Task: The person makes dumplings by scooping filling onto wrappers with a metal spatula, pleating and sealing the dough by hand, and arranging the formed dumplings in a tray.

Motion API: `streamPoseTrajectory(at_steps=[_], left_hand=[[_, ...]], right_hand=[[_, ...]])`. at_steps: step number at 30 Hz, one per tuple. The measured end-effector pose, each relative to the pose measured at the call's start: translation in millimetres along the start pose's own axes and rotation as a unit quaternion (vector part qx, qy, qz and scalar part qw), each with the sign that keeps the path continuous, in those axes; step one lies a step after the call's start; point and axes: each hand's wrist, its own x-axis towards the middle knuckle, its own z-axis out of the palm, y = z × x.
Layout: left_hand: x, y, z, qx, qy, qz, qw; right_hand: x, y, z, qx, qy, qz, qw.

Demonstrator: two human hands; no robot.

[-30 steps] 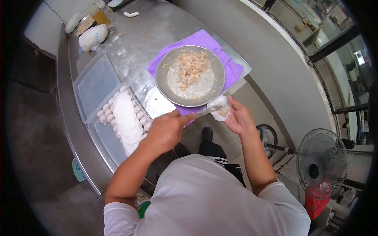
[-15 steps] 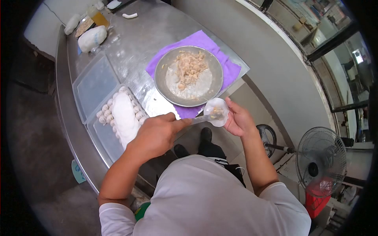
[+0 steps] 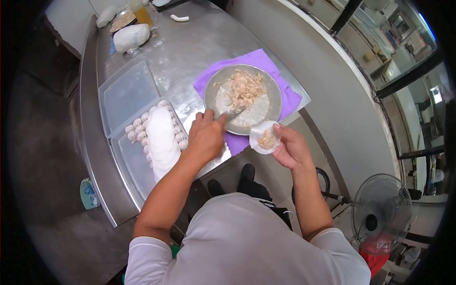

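Observation:
My left hand (image 3: 207,137) is closed on the handle of a flat filling spatula (image 3: 236,113). The blade dips into a round metal bowl (image 3: 207,97), at the lower edge of a heap of pale minced filling (image 3: 246,89). My right hand (image 3: 290,148) pinches the edge of a thin round dumpling wrapper (image 3: 256,130) just off the bowl's lower right. A dab of filling (image 3: 266,139) lies on the wrapper, which is unfolded. Left of my left hand, an open plastic box holds several pleated dumplings (image 3: 140,127) and a long white, dough-like piece (image 3: 161,135).
The bowl rests on a purple cloth (image 3: 290,99) at the corner of a steel table (image 3: 190,42). The box's lid part (image 3: 127,90) lies open. A wrapped white bundle (image 3: 131,38) and a bottle of yellow liquid (image 3: 141,13) stand farther back. A fan (image 3: 381,213) is at right.
My left hand has drawn the spatula away from the wrapper and moved it up into the bowl. The dab of filling stays on the wrapper in my right hand. The view has shifted slightly.

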Motion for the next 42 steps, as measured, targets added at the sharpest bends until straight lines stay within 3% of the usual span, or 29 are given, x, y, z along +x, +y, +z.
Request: streamPoseTrajectory(at_steps=[1,2,3,4,5,6,9,11,12,14,15,17,18,19,20,21,22,24,30,34,36,40,42], left_hand=[[-6,4,-4,-0.209,0.01,-0.007,0.978],[-11,7,-6,-0.409,0.021,-0.015,0.912],[-12,12,-4,-0.642,-0.065,-0.036,0.763],[-15,14,-5,-0.642,-0.057,-0.04,0.763],[-17,14,-6,-0.732,-0.088,-0.078,0.672],[-20,12,-8,-0.808,-0.116,-0.111,0.566],[-36,-14,-18,-0.847,-0.104,-0.145,0.501],[-53,-23,-33,-0.875,-0.091,-0.163,0.447],[-64,-25,-42,-0.875,-0.085,-0.165,0.447],[-85,-28,-55,-0.874,-0.092,-0.148,0.453],[-95,-28,-53,-0.875,-0.086,-0.149,0.452],[-115,-26,-50,-0.89,-0.016,-0.029,0.454],[-123,-22,-48,-0.89,-0.011,-0.031,0.455],[-129,-16,-47,-0.865,0.019,-0.033,0.5],[-133,-13,-48,-0.838,0.049,-0.037,0.542],[-137,-10,-60,-0.76,0.049,-0.106,0.639],[-141,-9,-65,-0.761,0.052,-0.108,0.638],[-146,-10,-71,-0.687,0.177,0.001,0.705],[-163,-25,-73,-0.601,0.303,0.057,0.737],[-174,-28,-77,-0.617,0.308,0.031,0.723],[-179,-30,-73,-0.625,0.31,0.036,0.715],[-186,-36,-77,-0.625,0.304,0.042,0.717],[-188,-39,-83,-0.601,0.286,0.064,0.744]], right_hand=[[3,2,10,0.06,-0.028,0.011,0.998],[8,8,16,0.061,-0.03,0.016,0.998],[14,14,22,0.023,-0.031,-0.002,0.999],[19,18,29,-0.018,-0.036,-0.021,0.999],[20,21,36,-0.022,-0.043,-0.016,0.999],[18,23,46,-0.114,-0.036,-0.033,0.992],[2,32,73,-0.285,-0.075,-0.089,0.952],[0,47,71,-0.452,-0.11,-0.199,0.863],[-2,51,75,-0.453,-0.116,-0.196,0.862],[-7,56,83,-0.522,-0.116,-0.261,0.803],[-11,59,84,-0.514,-0.119,-0.28,0.802],[-22,58,97,-0.501,-0.157,-0.259,0.811],[-28,57,106,-0.487,-0.191,-0.239,0.818],[-34,61,118,-0.487,-0.196,-0.237,0.818],[-40,67,131,-0.389,-0.205,-0.201,0.875],[-43,72,139,-0.286,-0.21,-0.162,0.921],[-44,74,140,-0.287,-0.213,-0.159,0.92],[-44,75,142,-0.281,-0.252,-0.153,0.913],[-47,87,168,-0.247,-0.285,-0.145,0.915],[-39,101,159,-0.247,-0.287,-0.169,0.91],[-37,106,150,-0.303,-0.265,-0.232,0.885],[-43,108,165,-0.347,-0.245,-0.241,0.873],[-49,112,188,-0.206,-0.206,-0.149,0.945]])
